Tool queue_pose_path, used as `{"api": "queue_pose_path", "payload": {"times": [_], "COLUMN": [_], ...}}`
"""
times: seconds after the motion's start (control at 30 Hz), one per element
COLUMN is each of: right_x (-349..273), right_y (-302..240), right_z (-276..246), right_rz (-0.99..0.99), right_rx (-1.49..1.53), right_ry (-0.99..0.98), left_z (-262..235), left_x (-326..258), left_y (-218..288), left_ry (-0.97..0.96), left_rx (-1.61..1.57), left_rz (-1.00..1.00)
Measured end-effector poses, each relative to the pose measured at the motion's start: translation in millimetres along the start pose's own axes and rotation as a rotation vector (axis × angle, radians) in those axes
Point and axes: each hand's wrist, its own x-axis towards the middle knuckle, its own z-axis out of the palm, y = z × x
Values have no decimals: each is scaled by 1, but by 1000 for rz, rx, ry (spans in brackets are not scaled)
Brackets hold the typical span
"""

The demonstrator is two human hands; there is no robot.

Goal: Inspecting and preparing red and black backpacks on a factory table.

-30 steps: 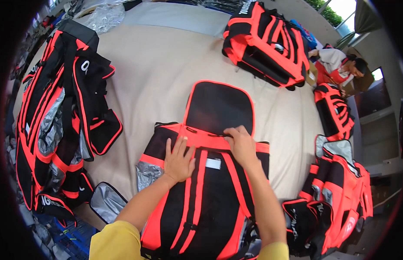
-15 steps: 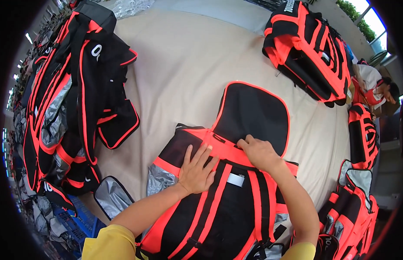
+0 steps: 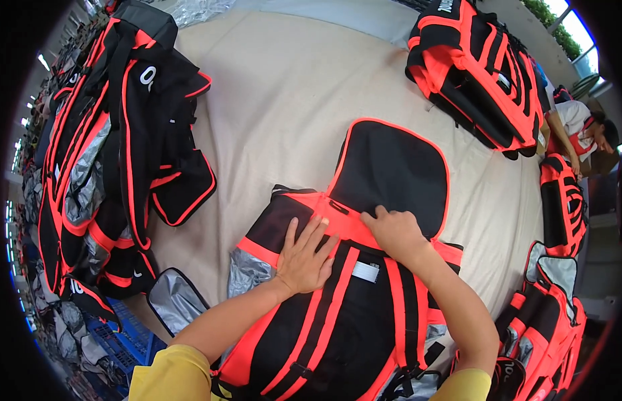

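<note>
A black and coral backpack (image 3: 351, 317) lies in front of me with its shoulder straps facing up. Its black flap (image 3: 394, 167), edged in coral, is folded out away from me onto the cloth. My left hand (image 3: 303, 260) rests flat on the coral band and upper strap, fingers spread. At the base of the flap, the curled fingers of my right hand (image 3: 396, 234) pinch the coral band; the fingertips are partly hidden. A small dark loop (image 3: 338, 207) shows on the band between the hands. Below sits a white label (image 3: 365, 271). Silver lining shows at the left side.
Beige cloth (image 3: 277, 100) covers the table. A pile of similar bags (image 3: 137, 134) stands at left, above a blue crate (image 3: 127, 337). Another backpack (image 3: 484, 87) lies at far right, with more bags (image 3: 541, 327) along the right edge. A co-worker (image 3: 578, 127) is beyond them.
The flap and the top of the backpack have shifted slightly away from me. Both hands stay in nearly the same places on the band. The co-worker's arm has moved downward.
</note>
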Motion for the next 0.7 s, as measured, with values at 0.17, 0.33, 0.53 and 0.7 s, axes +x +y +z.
{"api": "queue_pose_path", "payload": {"times": [0.17,0.33,0.53,0.7], "right_x": [-17,-17,-18,14], "right_y": [14,3,18,17], "right_z": [18,9,22,-7], "right_rz": [10,-27,-74,-81], "right_rx": [-193,-184,-194,98], "right_ry": [22,65,0,340], "left_z": [1,3,3,-2], "left_x": [0,-2,-1,-1], "left_y": [4,3,2,4], "left_ry": [9,12,10,-11], "left_rx": [-33,-34,-34,3], "left_rz": [5,7,3,8]}}
